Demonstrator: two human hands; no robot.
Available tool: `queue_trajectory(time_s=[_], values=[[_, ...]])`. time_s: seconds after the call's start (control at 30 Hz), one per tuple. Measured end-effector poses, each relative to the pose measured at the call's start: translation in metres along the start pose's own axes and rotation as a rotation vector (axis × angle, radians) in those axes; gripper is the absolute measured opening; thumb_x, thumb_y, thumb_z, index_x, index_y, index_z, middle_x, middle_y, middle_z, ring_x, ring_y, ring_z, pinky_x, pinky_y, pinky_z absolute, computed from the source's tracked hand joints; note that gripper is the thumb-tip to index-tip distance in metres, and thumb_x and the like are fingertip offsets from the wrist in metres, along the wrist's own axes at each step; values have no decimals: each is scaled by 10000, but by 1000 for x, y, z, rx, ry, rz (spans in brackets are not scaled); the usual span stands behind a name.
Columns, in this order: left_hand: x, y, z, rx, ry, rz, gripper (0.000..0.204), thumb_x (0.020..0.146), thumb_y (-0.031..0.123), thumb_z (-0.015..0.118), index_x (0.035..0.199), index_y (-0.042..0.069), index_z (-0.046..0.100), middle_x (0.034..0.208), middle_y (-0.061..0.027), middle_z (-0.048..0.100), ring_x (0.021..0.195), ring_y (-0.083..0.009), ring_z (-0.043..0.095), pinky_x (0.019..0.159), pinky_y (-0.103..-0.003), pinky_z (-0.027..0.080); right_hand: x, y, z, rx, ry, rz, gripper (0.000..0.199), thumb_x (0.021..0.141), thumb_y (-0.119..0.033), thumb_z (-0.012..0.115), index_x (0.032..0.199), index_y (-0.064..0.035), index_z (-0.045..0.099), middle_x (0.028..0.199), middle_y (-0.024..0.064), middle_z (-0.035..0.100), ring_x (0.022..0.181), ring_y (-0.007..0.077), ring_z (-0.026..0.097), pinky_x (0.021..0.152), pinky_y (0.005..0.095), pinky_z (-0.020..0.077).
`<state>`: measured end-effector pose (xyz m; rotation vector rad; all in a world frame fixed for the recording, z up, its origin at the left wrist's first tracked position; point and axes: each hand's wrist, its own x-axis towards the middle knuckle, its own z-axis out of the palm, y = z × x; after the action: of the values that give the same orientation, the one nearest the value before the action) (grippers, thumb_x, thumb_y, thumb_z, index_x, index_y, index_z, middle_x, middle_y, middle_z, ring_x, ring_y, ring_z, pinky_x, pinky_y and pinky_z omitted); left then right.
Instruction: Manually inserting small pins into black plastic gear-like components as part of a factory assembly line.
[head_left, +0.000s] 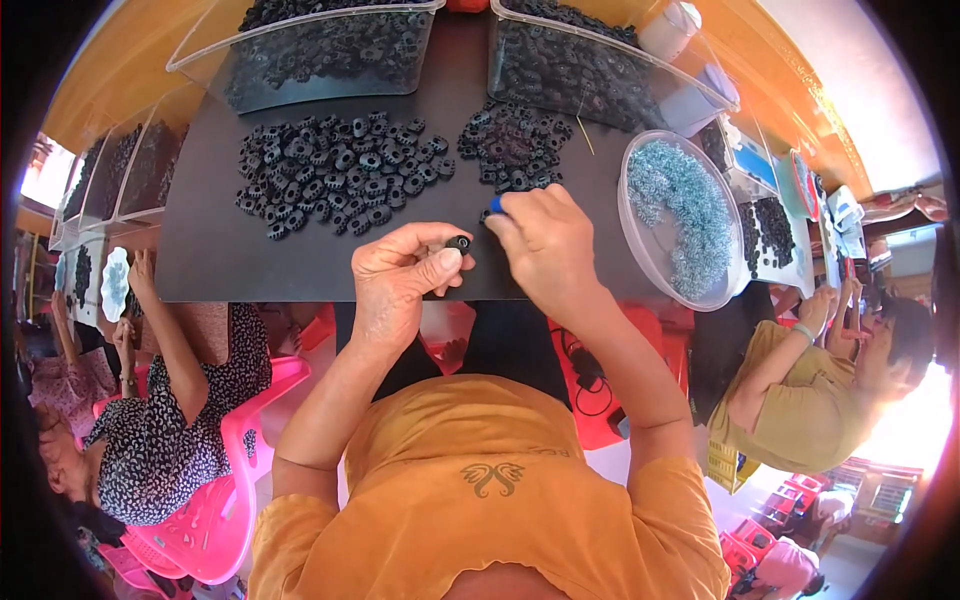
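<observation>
My left hand [398, 283] pinches a small black ring-shaped part [459, 243] between thumb and fingers, just above the near edge of the black table [210, 240]. My right hand [545, 245] is closed around a small tool with a blue tip [496, 204], held close beside that part. A large loose pile of black gear-like parts [335, 172] lies to the left beyond my hands. A smaller pile of the same parts [512, 143] sits just past my right hand.
A round clear dish of pale blue-grey rings [683, 215] stands to the right. Two clear bins of black parts [320, 50] [580, 65] sit at the table's far side. One seated person [160, 420] is at left, another [800, 390] at right, with pink chairs [230, 500] nearby.
</observation>
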<state>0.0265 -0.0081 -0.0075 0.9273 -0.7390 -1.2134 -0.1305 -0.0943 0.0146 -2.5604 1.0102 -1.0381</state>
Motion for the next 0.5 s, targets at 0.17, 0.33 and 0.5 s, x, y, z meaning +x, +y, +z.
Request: queue_trajectory(time_s=[0.17,0.33,0.5], values=[[-2,-1,-1,9,28,17,199,811,70,706,993,-5,680,767,-82,673,626,-89,588,537,-192,443,3,-7,19,-329,-59,-141,136,683,-90,694,729,-57,571,732,88,514,739,272,499,587,388,447],[-2,-2,0,7,17,18,194,816,66,702,994,-7,679,767,-77,673,626,-86,584,542,-191,443,2,-7,20,-364,-70,-186,133,672,-56,682,721,-58,559,733,92,503,749,280,492,607,386,449],[-2,0,1,18,4,5,192,829,74,683,990,-29,662,807,-105,680,627,-100,580,553,-207,445,-3,-1,8,-9,-6,-87,133,697,9,655,811,-20,591,753,103,531,713,263,511,618,367,438]])
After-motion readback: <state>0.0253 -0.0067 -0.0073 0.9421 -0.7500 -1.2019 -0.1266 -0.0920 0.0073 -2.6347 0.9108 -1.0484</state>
